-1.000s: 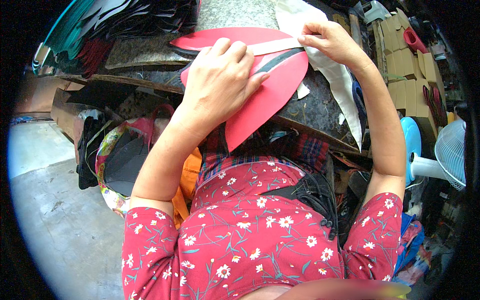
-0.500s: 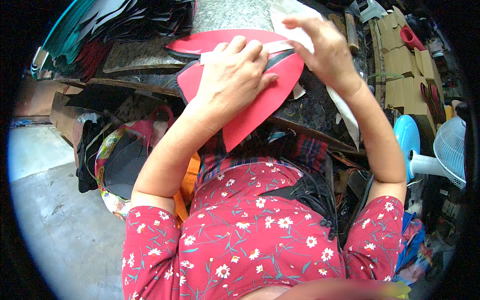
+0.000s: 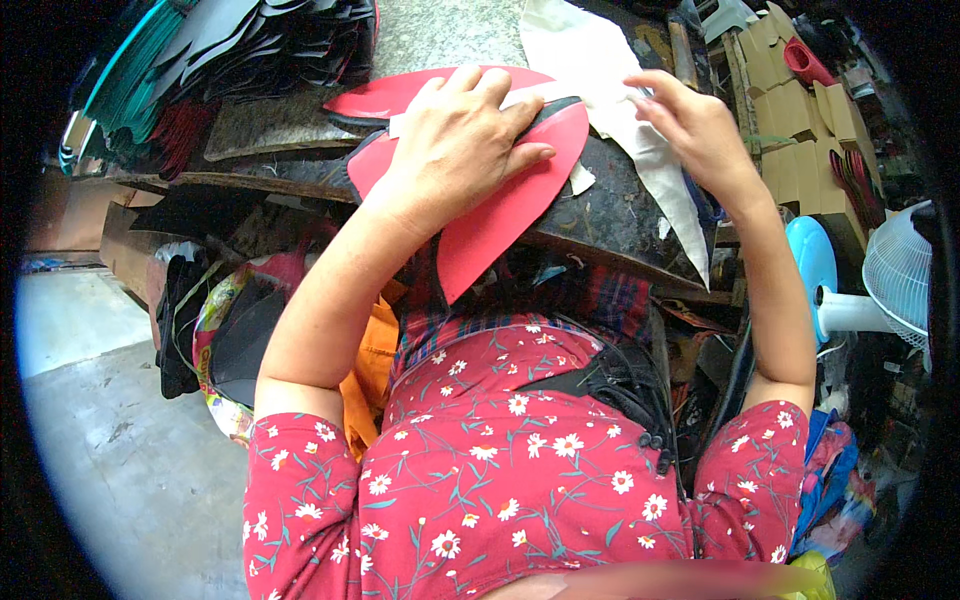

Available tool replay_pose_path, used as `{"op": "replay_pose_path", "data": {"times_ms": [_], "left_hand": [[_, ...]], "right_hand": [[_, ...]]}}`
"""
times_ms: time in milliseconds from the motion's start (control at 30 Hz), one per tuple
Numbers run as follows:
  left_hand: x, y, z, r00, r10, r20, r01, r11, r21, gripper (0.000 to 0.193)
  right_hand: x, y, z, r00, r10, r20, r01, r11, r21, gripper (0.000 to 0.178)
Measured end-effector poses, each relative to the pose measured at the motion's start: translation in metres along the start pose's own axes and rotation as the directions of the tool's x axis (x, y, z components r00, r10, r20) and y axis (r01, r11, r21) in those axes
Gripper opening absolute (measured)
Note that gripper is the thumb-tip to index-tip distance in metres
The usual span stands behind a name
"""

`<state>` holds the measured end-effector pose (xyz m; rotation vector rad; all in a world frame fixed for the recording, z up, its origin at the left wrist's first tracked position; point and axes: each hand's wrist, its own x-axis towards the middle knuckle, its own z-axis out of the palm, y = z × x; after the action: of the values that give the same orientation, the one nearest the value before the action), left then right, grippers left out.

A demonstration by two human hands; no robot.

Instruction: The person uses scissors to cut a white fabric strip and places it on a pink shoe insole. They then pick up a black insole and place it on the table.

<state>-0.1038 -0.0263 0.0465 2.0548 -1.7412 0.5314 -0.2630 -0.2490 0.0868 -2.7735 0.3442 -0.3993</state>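
Two red, leaf-shaped sheet pieces lie at the table edge: a narrow far one [image 3: 375, 97] and a larger near one [image 3: 505, 215] whose tip overhangs toward me. Dark edging shows on both. Along their meeting edges runs a white strip [image 3: 545, 91]. My left hand [image 3: 455, 140] lies over the strip and both pieces, fingers stretched away from me and thumb out to the right, pressing down. My right hand [image 3: 695, 125] hovers at the right with fingers loosely bent and apart, beside a pointed white sheet [image 3: 590, 55]. Nothing shows in its fingers.
Stacks of dark [image 3: 270, 45] and teal sheets [image 3: 130, 95] stand at the far left. Cardboard boxes [image 3: 800, 125] and a white-and-blue fan [image 3: 895, 290] are at the right. A colourful bag [image 3: 215, 345] hangs below the table [image 3: 600, 225].
My right hand has moved right and toward me, away from the strip's end, its fingers bending more. The white sheet is more exposed. My left hand stays on the red pieces.
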Motion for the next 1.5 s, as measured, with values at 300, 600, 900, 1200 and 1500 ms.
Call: {"op": "replay_pose_path", "data": {"times_ms": [300,600,900,1200,1500], "left_hand": [[0.046,-0.023,0.025,0.98,0.079,0.185,-0.08,0.997,-0.002,0.05],[0.117,-0.014,0.081,0.981,0.0,0.195,0.002,1.0,-0.009,0.041],[0.124,-0.047,0.126,0.936,-0.333,0.114,0.274,0.488,-0.829,0.03],[0.121,-0.046,0.114,0.937,-0.247,0.246,0.292,0.17,-0.941,0.019],[0.123,-0.044,0.119,0.985,-0.172,0.032,0.058,0.152,-0.987,0.015]], "right_hand": [[-0.066,0.03,-0.035,0.885,0.45,0.117,-0.396,0.862,-0.317,0.038],[-0.063,0.054,-0.034,0.862,0.492,0.125,-0.459,0.86,-0.223,0.039],[-0.08,0.062,-0.045,0.89,0.453,0.055,-0.456,0.882,0.117,0.014],[-0.055,-0.01,-0.027,0.925,0.379,0.033,-0.332,0.845,-0.42,0.058],[-0.041,-0.006,-0.004,0.979,0.2,-0.039,-0.2,0.91,-0.363,0.053]]}}
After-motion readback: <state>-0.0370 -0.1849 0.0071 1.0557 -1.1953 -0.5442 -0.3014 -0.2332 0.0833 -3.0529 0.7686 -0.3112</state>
